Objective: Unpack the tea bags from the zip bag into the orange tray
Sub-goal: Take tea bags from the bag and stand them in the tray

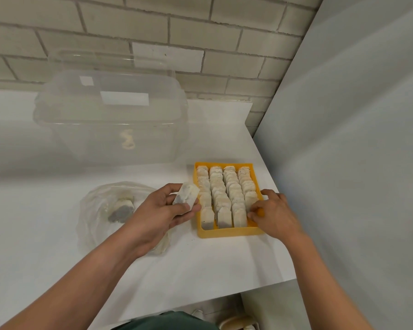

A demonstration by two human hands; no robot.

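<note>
The left hand pinches a tea bag; the zip bag lies beside it. The right hand grips the orange tray.

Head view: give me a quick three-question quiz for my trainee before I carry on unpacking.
1. True or false: tea bags remain in the zip bag.
2. What does the left hand hold? A a tea bag; B a lid; C nothing.
3. Fill in: the orange tray holds ___ rows of bags.
Key: 1 true; 2 A; 3 four.
</note>
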